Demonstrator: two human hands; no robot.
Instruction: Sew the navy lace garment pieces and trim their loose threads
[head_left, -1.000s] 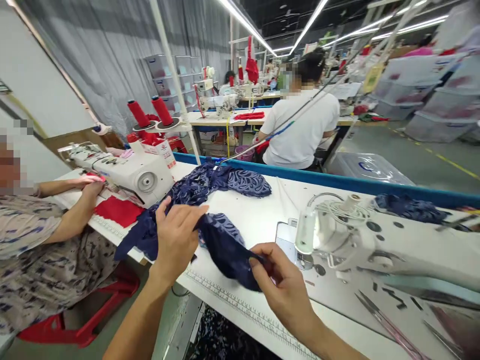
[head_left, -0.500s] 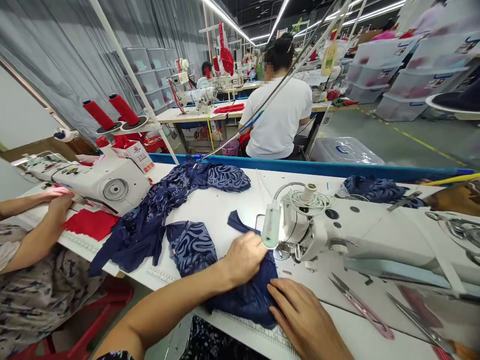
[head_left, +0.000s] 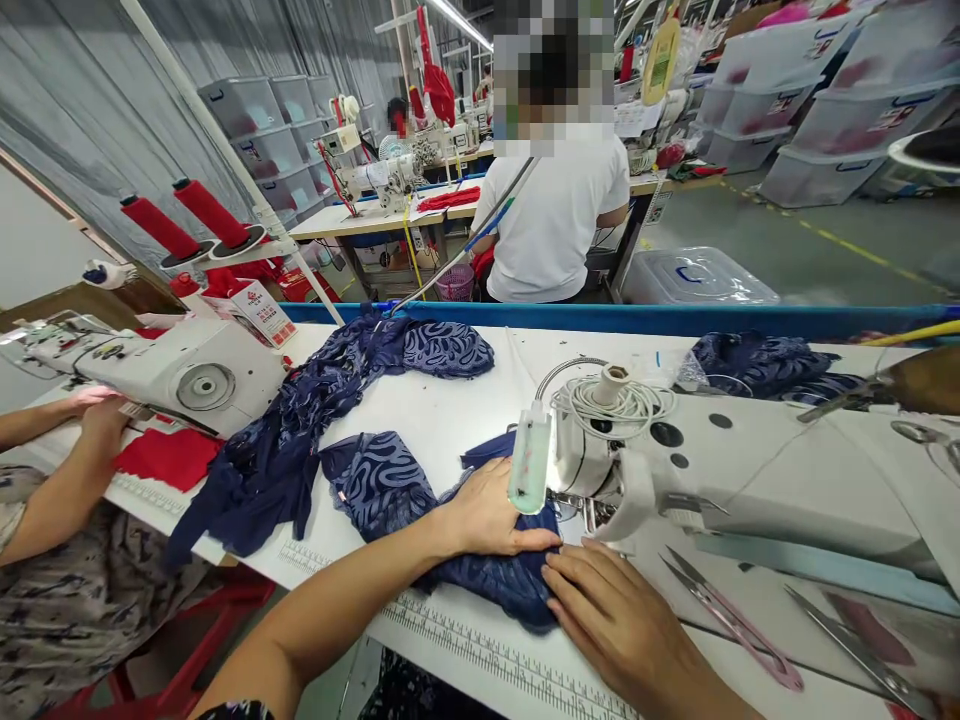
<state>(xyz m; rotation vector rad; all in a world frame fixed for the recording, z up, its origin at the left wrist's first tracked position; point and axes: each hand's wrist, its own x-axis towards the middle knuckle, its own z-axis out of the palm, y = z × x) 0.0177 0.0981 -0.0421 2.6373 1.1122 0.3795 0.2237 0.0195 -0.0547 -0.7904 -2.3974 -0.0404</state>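
Observation:
A navy garment piece with a patterned cup (head_left: pixel 386 480), looking like part of a bra, lies at the sewing machine (head_left: pixel 600 470). My left hand (head_left: pixel 484 510) rests flat on its plain navy fabric, thumb stretched toward the machine's needle area; the machine's small lamp (head_left: pixel 531 460) covers some of the fingers. My right hand (head_left: pixel 607 610) lies with outstretched fingers on the fabric's right edge, just in front of the machine. The fingertips of both hands are close together. The needle and presser foot are mostly hidden.
Pink-handled snips (head_left: pixel 735 620) and scissors (head_left: pixel 855 640) lie right of my right hand. A heap of navy pieces (head_left: pixel 292 430) is at left, by another machine (head_left: pixel 202 375) where a co-worker's hands (head_left: pixel 97 415) handle red fabric (head_left: pixel 169 455). A ruler strip (head_left: pixel 480 640) runs along the front edge.
My left hand has opened from a closed grip and now lies flat on the fabric, nearer my right hand. The fabric has shifted slightly toward the machine. The view has tilted a little.

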